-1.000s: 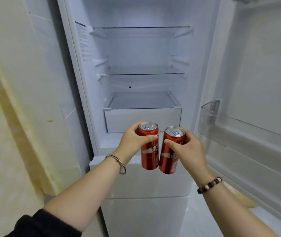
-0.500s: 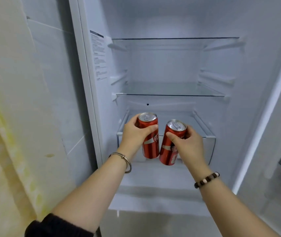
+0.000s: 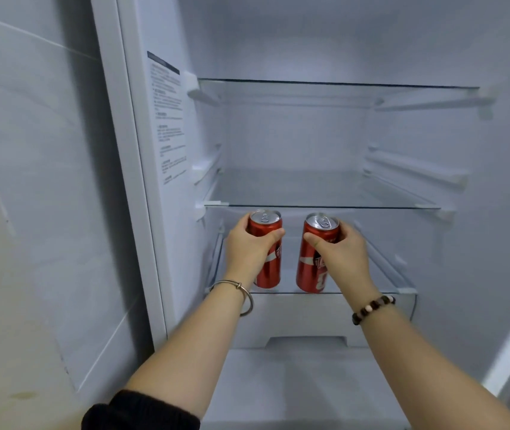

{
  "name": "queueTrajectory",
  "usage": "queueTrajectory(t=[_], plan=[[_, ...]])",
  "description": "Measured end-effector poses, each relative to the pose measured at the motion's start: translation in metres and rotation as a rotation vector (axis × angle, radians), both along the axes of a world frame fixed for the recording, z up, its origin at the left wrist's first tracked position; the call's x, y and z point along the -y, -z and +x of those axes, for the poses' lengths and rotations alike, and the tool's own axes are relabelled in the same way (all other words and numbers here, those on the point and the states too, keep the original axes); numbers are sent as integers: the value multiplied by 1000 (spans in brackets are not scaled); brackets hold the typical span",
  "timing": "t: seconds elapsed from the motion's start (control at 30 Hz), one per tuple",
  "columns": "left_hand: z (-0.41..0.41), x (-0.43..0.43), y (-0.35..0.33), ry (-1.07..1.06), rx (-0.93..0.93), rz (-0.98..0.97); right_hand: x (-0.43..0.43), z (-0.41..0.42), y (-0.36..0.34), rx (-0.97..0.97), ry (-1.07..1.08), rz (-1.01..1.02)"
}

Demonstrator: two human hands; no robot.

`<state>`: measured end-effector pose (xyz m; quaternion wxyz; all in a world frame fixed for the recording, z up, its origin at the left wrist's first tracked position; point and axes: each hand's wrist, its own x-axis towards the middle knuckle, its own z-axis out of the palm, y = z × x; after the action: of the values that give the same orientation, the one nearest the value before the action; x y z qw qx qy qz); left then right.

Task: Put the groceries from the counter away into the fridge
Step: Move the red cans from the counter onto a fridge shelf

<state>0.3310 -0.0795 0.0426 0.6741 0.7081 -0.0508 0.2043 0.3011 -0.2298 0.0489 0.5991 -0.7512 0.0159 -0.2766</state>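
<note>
Two tall red soda cans stand upright inside the open fridge [image 3: 166, 212], a little apart. My left hand [image 3: 247, 249] is wrapped around the left can [image 3: 270, 271], and my right hand [image 3: 340, 252] grips the right can [image 3: 309, 268]. Both can bottoms sit at the front edge of the glass cover [image 3: 380, 274] over the bottom drawer, just under the lower glass shelf [image 3: 325, 193]. Whether the cans rest on the glass or hover just above it is unclear.
An upper glass shelf [image 3: 340, 88] spans the fridge higher up. The white drawer front [image 3: 306, 318] lies below the cans. A label with small print [image 3: 168, 119] is on the fridge's left inner wall. A pale wall [image 3: 30, 212] flanks the fridge on the left.
Both hands have carried the cans forward and deeper into the fridge, from in front of the drawer to the glass cover above it. The cans have spread slightly apart. My head moved closer.
</note>
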Motion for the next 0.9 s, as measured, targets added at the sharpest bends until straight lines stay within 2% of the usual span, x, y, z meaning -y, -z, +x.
queueTrajectory(t=[0.33,0.5,0.7,0.9], plan=[[12,1,4,23,-51,137,13,41,12,-44,-142,-95],[4,-4,23,58,-195,345,20,43,35,-150,-226,-140],[30,-1,30,-131,-166,279,8,63,42,-116,-183,-113],[71,-10,31,-252,-173,292,-7,101,45,-106,-111,-74]])
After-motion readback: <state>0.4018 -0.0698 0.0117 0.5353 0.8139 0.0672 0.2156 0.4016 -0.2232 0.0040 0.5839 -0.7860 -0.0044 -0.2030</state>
